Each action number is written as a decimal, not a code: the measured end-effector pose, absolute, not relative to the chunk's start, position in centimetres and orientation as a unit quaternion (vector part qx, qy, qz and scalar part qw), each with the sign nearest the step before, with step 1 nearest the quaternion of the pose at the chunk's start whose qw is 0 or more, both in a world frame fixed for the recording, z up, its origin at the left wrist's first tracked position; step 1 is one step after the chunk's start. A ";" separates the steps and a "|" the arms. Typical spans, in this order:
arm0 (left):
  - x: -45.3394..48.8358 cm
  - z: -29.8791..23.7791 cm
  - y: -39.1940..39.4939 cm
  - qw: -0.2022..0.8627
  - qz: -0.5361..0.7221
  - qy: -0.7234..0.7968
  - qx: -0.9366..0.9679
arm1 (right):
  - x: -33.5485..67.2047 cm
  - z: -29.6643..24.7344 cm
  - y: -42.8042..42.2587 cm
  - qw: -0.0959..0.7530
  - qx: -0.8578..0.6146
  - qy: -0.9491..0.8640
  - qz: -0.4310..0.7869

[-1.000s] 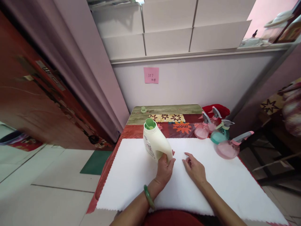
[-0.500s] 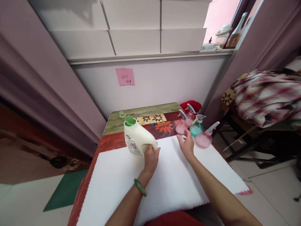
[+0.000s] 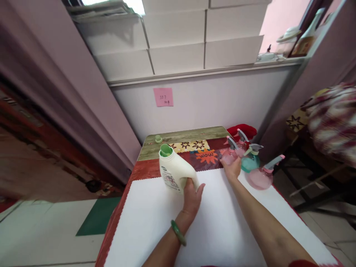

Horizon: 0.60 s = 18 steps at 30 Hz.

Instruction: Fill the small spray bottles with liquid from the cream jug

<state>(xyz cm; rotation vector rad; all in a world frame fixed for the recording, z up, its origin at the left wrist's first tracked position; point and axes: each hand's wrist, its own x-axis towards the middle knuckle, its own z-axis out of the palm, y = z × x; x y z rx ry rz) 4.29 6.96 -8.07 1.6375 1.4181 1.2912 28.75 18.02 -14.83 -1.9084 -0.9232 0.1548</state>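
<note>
My left hand (image 3: 192, 195) is closed round the handle of a cream laundry detergent bottle (image 3: 175, 167). Its cap is off, showing the green pouring mouth, and it stands slightly tilted at the white cloth (image 3: 150, 218). A green bangle circles my left wrist. My right hand (image 3: 233, 171) has its fingers round the lower part of a pink spray bottle (image 3: 229, 156), the leftmost of a group. Close behind it stands another pink spray bottle (image 3: 241, 144). To the right are a teal spray bottle (image 3: 251, 161) and a larger pink spray bottle (image 3: 260, 179).
A small green cap (image 3: 158, 139) lies at the table's far left corner. White panels (image 3: 178, 57) and a pink note (image 3: 163, 97) are on the wall ahead. Plaid cloth (image 3: 333, 118) is heaped at the right, beside the table.
My right hand has moved forward and closed round the leftmost pink spray bottle. My left hand keeps hold of the detergent bottle. The whole view has shifted, with things appearing further right.
</note>
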 end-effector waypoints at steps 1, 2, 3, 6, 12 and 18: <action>4.3 -8.1 6.5 0.302 0.488 0.539 0.616 | 28.9 -14.7 18.0 0.489 -0.788 -0.367 0.071; 4.2 -8.1 6.0 0.301 0.488 0.541 0.615 | 28.9 -14.5 17.9 0.492 -0.791 -0.354 0.079; 4.2 -8.1 5.4 0.302 0.489 0.542 0.613 | 28.8 -14.1 17.6 0.498 -0.792 -0.341 0.085; 3.3 -7.9 3.6 0.291 0.505 0.531 0.615 | 28.1 -12.6 16.0 0.519 -0.777 -0.342 0.100; -2.5 -5.0 3.7 0.066 0.610 0.549 0.567 | 26.0 -8.7 9.3 0.570 -0.729 -0.361 0.119; -5.8 -3.3 9.0 0.150 0.550 0.556 0.604 | 25.2 -5.3 3.6 0.634 -0.652 -0.384 0.162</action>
